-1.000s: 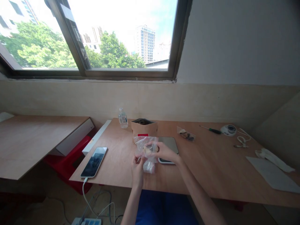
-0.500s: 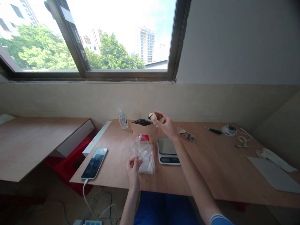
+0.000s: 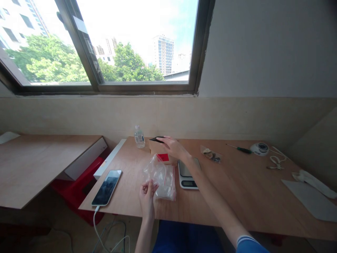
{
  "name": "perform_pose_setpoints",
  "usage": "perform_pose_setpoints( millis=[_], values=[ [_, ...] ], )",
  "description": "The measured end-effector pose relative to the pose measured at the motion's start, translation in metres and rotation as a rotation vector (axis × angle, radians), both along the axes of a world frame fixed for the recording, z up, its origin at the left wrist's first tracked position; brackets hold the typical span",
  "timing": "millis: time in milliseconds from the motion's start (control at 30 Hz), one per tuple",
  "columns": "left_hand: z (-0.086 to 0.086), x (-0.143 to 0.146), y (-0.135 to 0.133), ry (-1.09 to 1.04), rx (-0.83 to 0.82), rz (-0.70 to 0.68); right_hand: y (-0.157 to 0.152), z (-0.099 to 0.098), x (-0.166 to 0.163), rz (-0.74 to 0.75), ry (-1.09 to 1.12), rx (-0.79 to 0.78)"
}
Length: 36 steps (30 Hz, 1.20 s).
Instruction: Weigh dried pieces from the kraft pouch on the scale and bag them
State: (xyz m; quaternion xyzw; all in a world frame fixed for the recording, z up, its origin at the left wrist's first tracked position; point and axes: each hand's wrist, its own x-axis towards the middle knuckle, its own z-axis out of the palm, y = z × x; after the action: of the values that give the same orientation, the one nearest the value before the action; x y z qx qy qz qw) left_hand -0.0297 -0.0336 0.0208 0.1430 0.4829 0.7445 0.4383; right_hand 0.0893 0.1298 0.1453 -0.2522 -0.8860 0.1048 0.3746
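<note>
Right hand at pouch, 1 bottle and 1 scale near

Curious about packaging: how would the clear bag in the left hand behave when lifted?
The clear bag would probably flop, since its film looks thin and creased. It is likely light: the left hand merely pinches it. Its shiny surface might be slippery.
</note>
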Motion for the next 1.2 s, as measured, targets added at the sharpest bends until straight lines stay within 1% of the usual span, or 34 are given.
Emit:
perform_pose_setpoints(
  millis=[133,267,333,400,433,467,500,600,633,667,700,800,867,900,1000,1100,1200],
  values=[
    [0.004,0.007,0.000,0.041,0.011,-0.027,-0.014,-0.004,0.001,-0.119,0.086,0.012],
    [0.007,0.011,-0.001,0.126,0.030,-0.065,-0.045,-0.011,0.006,-0.261,0.199,-0.073],
    [0.010,0.013,-0.001,0.178,0.037,-0.090,-0.061,-0.016,0.008,-0.333,0.224,-0.081],
    [0.012,0.015,0.000,0.225,0.041,-0.106,-0.074,-0.023,0.010,-0.384,0.262,-0.092],
    [0.013,0.016,0.000,0.242,0.042,-0.109,-0.077,-0.027,0.011,-0.397,0.290,-0.123],
    [0.014,0.017,0.001,0.254,0.045,-0.113,-0.080,-0.031,0.011,-0.395,0.319,-0.183],
    [0.015,0.018,0.001,0.263,0.050,-0.120,-0.081,-0.036,0.012,-0.374,0.342,-0.276],
    [0.017,0.020,0.001,0.298,0.062,-0.141,-0.076,-0.050,0.016,-0.231,0.370,-0.625],
    [0.018,0.020,0.000,0.316,0.064,-0.153,-0.073,-0.054,0.018,-0.193,0.386,-0.700],
    [0.018,0.020,0.000,0.335,0.066,-0.167,-0.070,-0.058,0.020,-0.177,0.418,-0.737],
    [0.017,0.019,-0.001,0.353,0.066,-0.184,-0.066,-0.062,0.023,-0.190,0.468,-0.743],
    [0.014,0.014,-0.003,0.388,0.067,-0.257,-0.059,-0.069,0.030,-0.336,0.656,-0.688],
    [0.012,0.010,-0.003,0.404,0.054,-0.304,-0.057,-0.072,0.034,-0.411,0.719,-0.666],
    [0.012,0.008,-0.003,0.414,0.045,-0.323,-0.057,-0.074,0.036,-0.420,0.724,-0.661],
    [0.015,0.006,-0.004,0.437,0.014,-0.346,-0.058,-0.078,0.037,-0.347,0.672,-0.673],
    [0.021,0.009,-0.002,0.440,-0.049,-0.358,-0.065,-0.082,0.035,-0.274,0.621,-0.720],
    [0.023,0.016,0.005,0.436,-0.115,-0.368,-0.078,-0.088,0.033,-0.165,0.575,-0.859]
  ],
)
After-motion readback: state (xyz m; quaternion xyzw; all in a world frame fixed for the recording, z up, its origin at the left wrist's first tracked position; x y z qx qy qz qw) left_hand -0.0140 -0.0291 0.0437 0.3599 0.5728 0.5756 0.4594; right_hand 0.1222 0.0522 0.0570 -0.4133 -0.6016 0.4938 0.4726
